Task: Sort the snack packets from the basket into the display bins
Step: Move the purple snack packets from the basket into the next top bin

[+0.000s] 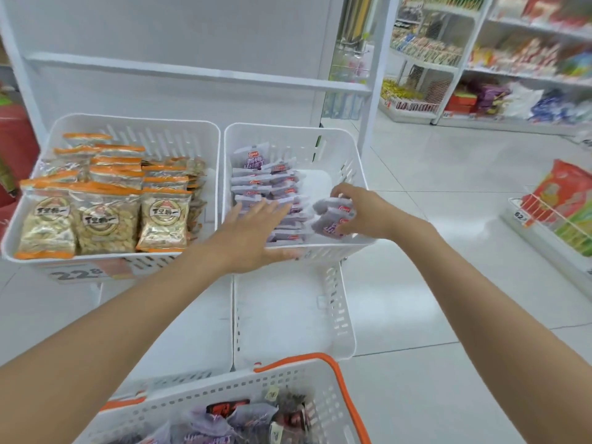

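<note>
A white basket with orange handles sits at the bottom centre and holds several purple and dark snack packets. Above it, the right white display bin holds rows of small purple-and-white packets. My left hand lies flat with straight fingers on those rows, near the bin's front edge. My right hand grips a small bunch of purple packets inside the same bin, at its right side. The left display bin holds orange-edged nut packets.
An empty white bin sits on the lower tier below the purple packets. A price tag reading 22.8 hangs under the left bin. Stocked shelves stand at the back right, a wire rack with bags at the right, tiled floor between.
</note>
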Demonstrator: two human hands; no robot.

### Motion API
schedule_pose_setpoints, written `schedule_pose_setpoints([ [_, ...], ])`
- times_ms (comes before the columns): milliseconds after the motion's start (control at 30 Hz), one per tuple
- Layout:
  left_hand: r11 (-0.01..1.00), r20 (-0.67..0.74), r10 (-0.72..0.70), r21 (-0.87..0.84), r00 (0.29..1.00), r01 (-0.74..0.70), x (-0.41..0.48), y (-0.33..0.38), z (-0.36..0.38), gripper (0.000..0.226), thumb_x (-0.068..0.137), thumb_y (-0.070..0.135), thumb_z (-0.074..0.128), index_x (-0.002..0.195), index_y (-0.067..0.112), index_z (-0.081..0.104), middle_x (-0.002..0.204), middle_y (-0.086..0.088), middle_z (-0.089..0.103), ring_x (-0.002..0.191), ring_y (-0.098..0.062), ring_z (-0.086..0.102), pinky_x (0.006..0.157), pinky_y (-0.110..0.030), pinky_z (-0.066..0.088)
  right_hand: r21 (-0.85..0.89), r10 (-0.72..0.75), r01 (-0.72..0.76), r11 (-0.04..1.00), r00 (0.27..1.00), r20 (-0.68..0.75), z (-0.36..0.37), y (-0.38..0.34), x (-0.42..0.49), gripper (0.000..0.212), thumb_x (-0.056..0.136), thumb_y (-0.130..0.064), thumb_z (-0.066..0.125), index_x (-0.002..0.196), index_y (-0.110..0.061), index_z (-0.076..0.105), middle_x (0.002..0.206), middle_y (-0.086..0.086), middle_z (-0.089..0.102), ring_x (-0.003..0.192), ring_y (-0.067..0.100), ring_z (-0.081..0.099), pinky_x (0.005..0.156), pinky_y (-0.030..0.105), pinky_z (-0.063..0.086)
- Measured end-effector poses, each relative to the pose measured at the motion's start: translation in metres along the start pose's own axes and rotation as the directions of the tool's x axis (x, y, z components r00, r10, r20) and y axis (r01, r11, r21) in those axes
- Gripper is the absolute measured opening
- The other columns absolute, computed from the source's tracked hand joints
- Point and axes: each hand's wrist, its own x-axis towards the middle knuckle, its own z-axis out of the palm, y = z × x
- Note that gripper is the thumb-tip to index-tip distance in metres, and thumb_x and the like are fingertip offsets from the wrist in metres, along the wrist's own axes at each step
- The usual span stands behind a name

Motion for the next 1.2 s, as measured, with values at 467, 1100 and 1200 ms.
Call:
schedule_pose_setpoints([
  [467, 0.949, -0.044, 0.01, 0.315, 0.999, 0.005, 0.012, -0.006, 0.023, 0.121, 0.051, 0.076, -0.044, 0.157, 0.033, -0.002, 0.165, -0.001, -0.013, 0.152, -0.017, -0.006, 0.122, -0.047, 0.007, 0.238, 0.144, -0.286, 0.928, 0.866, 0.48, 0.003, 0.017, 0.026, 0.045, 0.071, -0.036, 0.076, 0.111, -0.025, 0.059, 0.11, -0.003, 0.058, 0.086, 0.017, 0.055, 0.075, 0.03, 0.046],
  [1100, 0.993, -0.278, 0.034, -0.096, 0.96, -0.062, -0.004, -0.007, 0.021, 0.083, 0.082, 0.075, 0.046, 0.149, 0.027, 0.039, 0.16, 0.002, 0.028, 0.146, -0.019, 0.027, 0.117, -0.036, 0.022, 0.429, 0.092, -0.013, 0.903, 0.982, -0.163, 0.036, 0.005, -0.004, 0.038, 0.083, -0.019, 0.073, 0.114, -0.032, 0.058, 0.125, -0.005, 0.057, 0.113, 0.01, 0.053, 0.086, 0.016, 0.044],
  [1200, 0.963, -0.523, -0.016, -0.238, 0.852, -0.127, -0.032, -0.003, 0.032, 0.044, 0.083, 0.047, 0.072, 0.119, 0.021, 0.066, 0.122, 0.002, 0.063, 0.114, -0.02, 0.053, 0.093, -0.033, 0.041, 0.538, 0.099, 0.088, 0.838, 0.946, -0.31, 0.06, -0.026, -0.04, 0.029, 0.082, -0.005, 0.068, 0.106, -0.021, 0.064, 0.106, -0.003, 0.063, 0.081, 0.005, 0.057, 0.069, 0.01, 0.043],
])
